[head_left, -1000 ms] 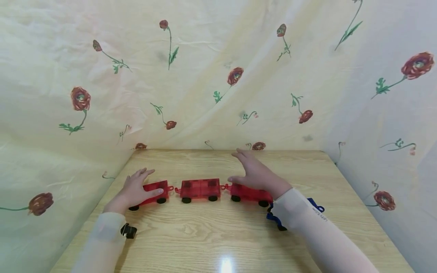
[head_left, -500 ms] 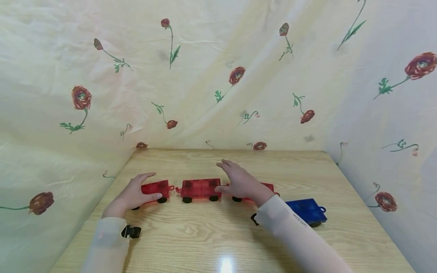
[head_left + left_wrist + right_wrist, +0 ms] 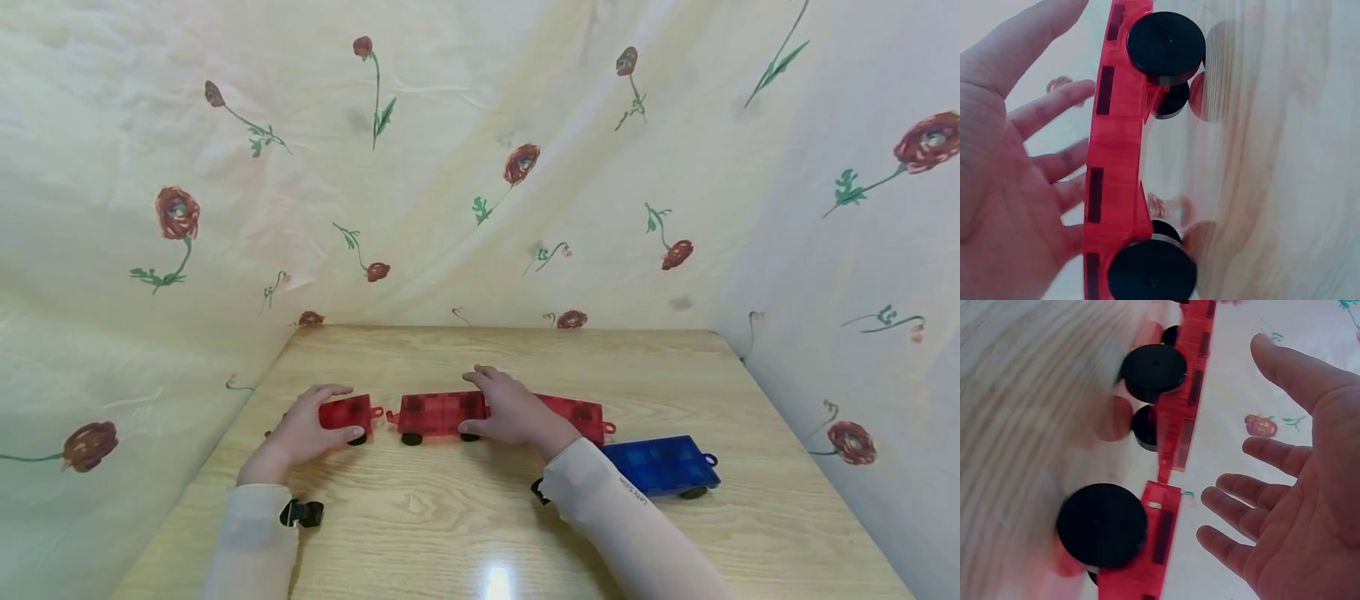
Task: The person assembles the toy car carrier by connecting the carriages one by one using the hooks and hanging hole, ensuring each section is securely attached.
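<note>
My left hand (image 3: 307, 425) spreads over the leftmost red toy train car (image 3: 347, 412), thumb along its near side and fingers toward the far side. In the left wrist view, the fingers (image 3: 1054, 112) reach loosely beside that car's body (image 3: 1116, 144). My right hand (image 3: 513, 412) hovers with parted fingers over the right end of the middle red car (image 3: 435, 414), hiding where it meets the right-hand red car (image 3: 573, 412). Nothing lies between that hand's fingers (image 3: 1229, 550) in the right wrist view. The left car's ring (image 3: 377, 412) sits right at the middle car's hook (image 3: 392, 417).
A blue train car (image 3: 660, 465) stands at the right, partly behind my right sleeve (image 3: 615, 500). All the cars rest on a wood-grain table (image 3: 420, 533). Flower-print cloth (image 3: 450, 167) rises behind the table and along both sides.
My right hand has moved left and nearer, from over the right-hand red car to the middle car's right end, uncovering the blue car. My left hand has shifted slightly right along its car.
</note>
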Tool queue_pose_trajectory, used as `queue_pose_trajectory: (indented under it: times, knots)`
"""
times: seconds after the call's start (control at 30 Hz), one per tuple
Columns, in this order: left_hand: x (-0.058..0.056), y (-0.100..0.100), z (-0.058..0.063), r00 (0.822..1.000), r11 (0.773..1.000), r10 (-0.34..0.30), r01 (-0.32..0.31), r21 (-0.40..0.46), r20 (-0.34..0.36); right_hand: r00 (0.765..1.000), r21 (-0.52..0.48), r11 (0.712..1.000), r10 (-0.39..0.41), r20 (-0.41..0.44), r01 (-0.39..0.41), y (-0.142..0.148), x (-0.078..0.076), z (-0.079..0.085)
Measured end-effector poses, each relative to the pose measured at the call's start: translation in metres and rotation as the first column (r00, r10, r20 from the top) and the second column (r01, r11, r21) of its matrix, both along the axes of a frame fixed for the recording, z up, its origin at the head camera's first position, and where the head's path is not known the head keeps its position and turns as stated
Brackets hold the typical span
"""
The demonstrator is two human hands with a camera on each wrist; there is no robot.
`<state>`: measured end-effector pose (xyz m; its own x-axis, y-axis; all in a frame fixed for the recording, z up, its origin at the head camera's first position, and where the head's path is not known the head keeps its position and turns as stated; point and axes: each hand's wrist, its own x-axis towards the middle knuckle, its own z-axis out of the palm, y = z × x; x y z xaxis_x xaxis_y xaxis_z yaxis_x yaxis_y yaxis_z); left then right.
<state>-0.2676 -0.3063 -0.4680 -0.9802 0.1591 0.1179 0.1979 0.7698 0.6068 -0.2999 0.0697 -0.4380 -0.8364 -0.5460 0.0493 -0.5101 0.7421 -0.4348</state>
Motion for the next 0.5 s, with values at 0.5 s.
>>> queue_pose_trajectory:
  times: [0.5]
  knots:
    - [0.000, -0.007, -0.013, 0.999, 0.999, 0.037, -0.036, 0.017, -0.025, 1.000, 0.027, 1.000, -0.009, -0.004, 0.009, -0.013, 0.001, -0.020]
